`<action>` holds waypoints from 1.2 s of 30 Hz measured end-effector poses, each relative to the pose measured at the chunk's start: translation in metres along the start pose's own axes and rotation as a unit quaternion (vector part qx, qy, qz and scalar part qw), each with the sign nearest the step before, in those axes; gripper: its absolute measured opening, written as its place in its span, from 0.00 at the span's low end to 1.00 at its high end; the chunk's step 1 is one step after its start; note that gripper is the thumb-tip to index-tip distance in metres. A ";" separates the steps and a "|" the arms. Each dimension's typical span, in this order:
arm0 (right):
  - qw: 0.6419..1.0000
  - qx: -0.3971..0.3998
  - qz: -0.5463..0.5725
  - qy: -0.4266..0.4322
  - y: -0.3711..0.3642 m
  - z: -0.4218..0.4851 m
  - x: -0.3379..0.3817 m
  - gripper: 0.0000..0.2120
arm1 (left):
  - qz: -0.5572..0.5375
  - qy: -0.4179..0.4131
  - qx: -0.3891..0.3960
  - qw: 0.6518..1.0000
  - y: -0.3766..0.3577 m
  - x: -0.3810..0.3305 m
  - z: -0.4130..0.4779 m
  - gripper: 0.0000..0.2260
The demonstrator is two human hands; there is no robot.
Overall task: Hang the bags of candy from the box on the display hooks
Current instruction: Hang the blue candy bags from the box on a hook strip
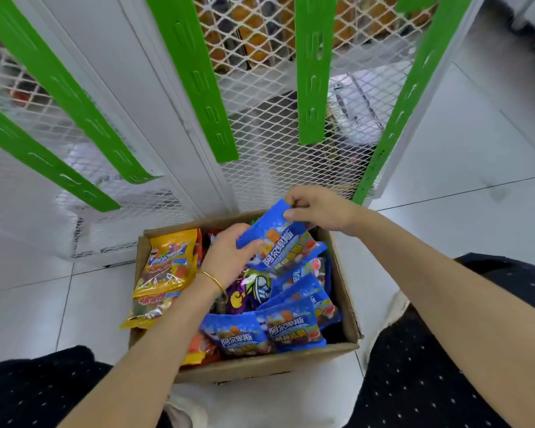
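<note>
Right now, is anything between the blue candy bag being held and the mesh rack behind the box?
Nothing visible. The left hand and right hand hold the blue bag above the box, open air up to the mesh rack. No hooks show in view.

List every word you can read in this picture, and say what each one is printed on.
"阿尔卑斯": held blue bag, white brand lettering.
"阿尔卑斯": front-right blue bag.
"阿尔卑斯": front-left blue bag.
Too blurred to read: the banner on the yellow bag.
Too blurred to read: smaller print on all bags.

Arms stretched forward, left hand (226, 257) and right hand (318, 208) each pinch one blue bag (280, 247).
</note>
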State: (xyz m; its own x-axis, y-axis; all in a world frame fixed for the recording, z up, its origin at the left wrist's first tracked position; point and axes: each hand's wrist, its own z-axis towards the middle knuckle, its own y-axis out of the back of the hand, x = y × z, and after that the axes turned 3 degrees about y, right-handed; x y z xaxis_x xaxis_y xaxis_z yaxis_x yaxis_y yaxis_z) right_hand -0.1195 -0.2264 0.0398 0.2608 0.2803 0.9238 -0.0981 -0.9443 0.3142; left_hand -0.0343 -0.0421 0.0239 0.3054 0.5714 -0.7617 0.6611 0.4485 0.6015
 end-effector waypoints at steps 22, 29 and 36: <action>0.943 -0.303 0.058 -0.124 0.153 -0.083 -0.062 0.10 | -0.014 -0.094 -0.029 0.995 -0.094 -0.165 0.091 0.14; 0.913 -0.343 0.167 -0.144 0.153 -0.067 -0.124 0.11 | -0.049 -0.072 -0.012 0.996 -0.144 -0.164 0.143 0.17; 0.887 -0.382 0.243 -0.094 0.143 -0.025 -0.155 0.06 | -0.040 -0.072 -0.055 0.995 -0.181 -0.144 0.160 0.12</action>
State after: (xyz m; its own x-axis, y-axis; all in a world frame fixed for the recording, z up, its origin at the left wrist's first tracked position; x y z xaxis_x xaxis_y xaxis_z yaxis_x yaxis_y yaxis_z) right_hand -0.1975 -0.4008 -0.0528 0.1574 -0.2288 0.9607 -0.8462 -0.5327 0.0118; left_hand -0.0884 -0.3152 -0.0137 0.3554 0.4308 -0.8296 0.6105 0.5651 0.5550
